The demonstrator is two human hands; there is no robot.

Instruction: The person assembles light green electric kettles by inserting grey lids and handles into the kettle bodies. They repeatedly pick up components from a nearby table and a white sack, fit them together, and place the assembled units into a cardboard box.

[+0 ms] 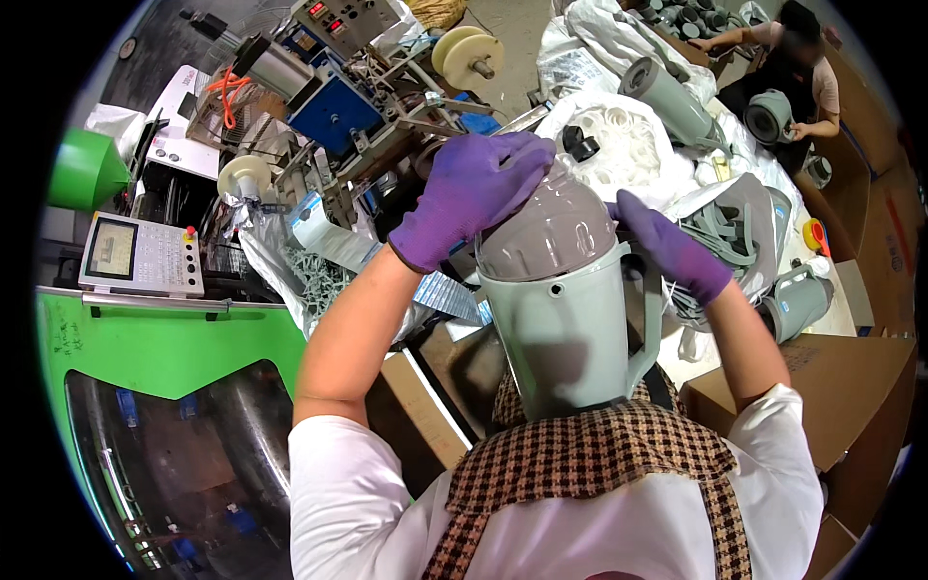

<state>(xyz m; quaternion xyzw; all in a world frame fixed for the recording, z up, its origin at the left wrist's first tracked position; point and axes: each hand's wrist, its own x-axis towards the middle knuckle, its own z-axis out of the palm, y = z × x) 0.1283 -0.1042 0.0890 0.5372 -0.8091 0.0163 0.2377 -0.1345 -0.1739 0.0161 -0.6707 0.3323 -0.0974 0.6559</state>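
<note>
1 gloved L hand (478,198) on clr dome (551,234), R hand (677,249) nr jug (556,333).

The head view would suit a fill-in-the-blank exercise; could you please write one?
The left hand wears a ____ glove.
The clear dome sits at the ____ of the pitcher.
The hand nearer the handle is the ____ one.
The tank at far left is coloured ____.
Missing words: purple; top; right; green.

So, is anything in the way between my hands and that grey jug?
Only the see-through lid at the top of the grey jug; your left hand is on that lid. Nothing visible stands between your right hand and the handle, though I can't tell whether they touch.
</note>
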